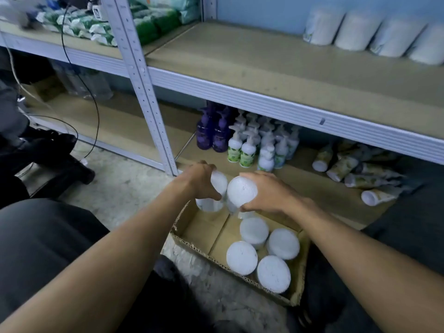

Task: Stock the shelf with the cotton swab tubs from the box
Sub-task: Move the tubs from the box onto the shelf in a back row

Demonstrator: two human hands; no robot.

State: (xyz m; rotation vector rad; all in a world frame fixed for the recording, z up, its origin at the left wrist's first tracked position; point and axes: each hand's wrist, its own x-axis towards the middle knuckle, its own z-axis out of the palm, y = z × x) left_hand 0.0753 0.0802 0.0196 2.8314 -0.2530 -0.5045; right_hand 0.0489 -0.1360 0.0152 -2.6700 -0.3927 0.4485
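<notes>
Cotton swab tubs (254,230), round and white-topped, sit four together in the corrugated cardboard box (192,241) on the speckled floor. Left hand (199,181) grips one tub (219,182), right hand (266,193) grips another (241,191), both just above the box. Four more tubs (355,30) line the wooden shelf (240,58). Pump bottles (247,150) crowd below.
</notes>
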